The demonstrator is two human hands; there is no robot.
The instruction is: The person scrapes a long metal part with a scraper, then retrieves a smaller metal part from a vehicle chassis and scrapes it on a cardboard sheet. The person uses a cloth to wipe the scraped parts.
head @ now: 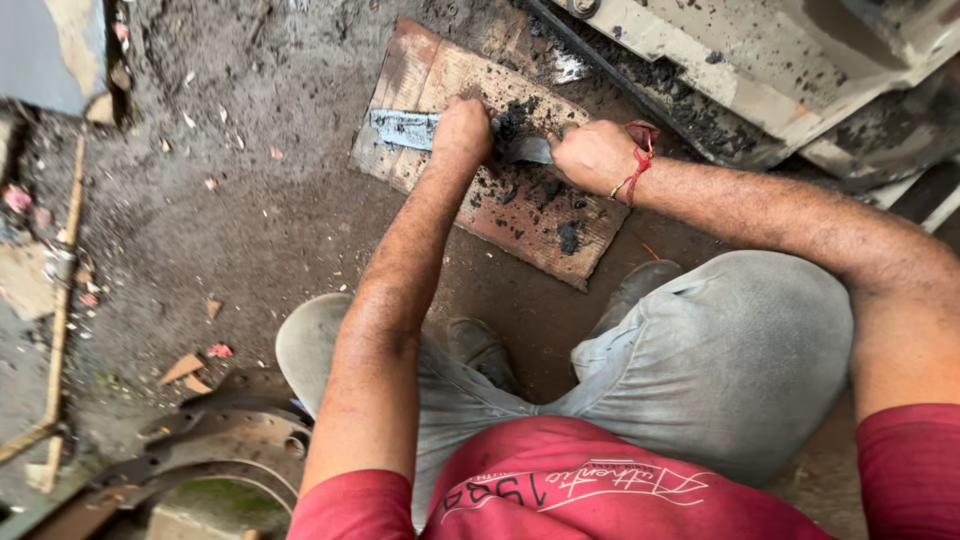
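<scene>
ground (pixel 250 230): dark packed dirt, fills most of frame, bits of debris and reddish chips at left
person: squatting, seen from above, grey trousers, red shirt at bottom edge, two worn shoes centre, just below the board
metal structure (pixel 760 80): pale, dirty painted metal, upper right, caked with black grime; its edge runs just beside the board's top corner
curved metal parts (pixel 230 440): rusty arc-shaped pieces, lower left, lying on ground, well apart from the hands
wooden stick (pixel 62 300): thin, runs down left edge of frame
board (pixel 520 210): flat reddish-brown worn slab, upper centre, lies on ground, tilted diagonally; black crumbs and greasy lumps scattered on it
metal strip (pixel 405 128): flat grey blade-like piece, lies across the board's upper part, left end sticks out past left hand, middle part hidden under hands and black grime
left hand (pixel 462 130): upper centre, closed down over the strip, fingers curled out of sight, pressing it to the board
right hand (pixel 596 155): right of left hand, fist closed round the strip's other end; exact grip hidden
wrist thread (pixel 636 160): red cord plus thin bangle on right wrist
black grime (pixel 515 120): clump between the two hands, on strip and board
</scene>
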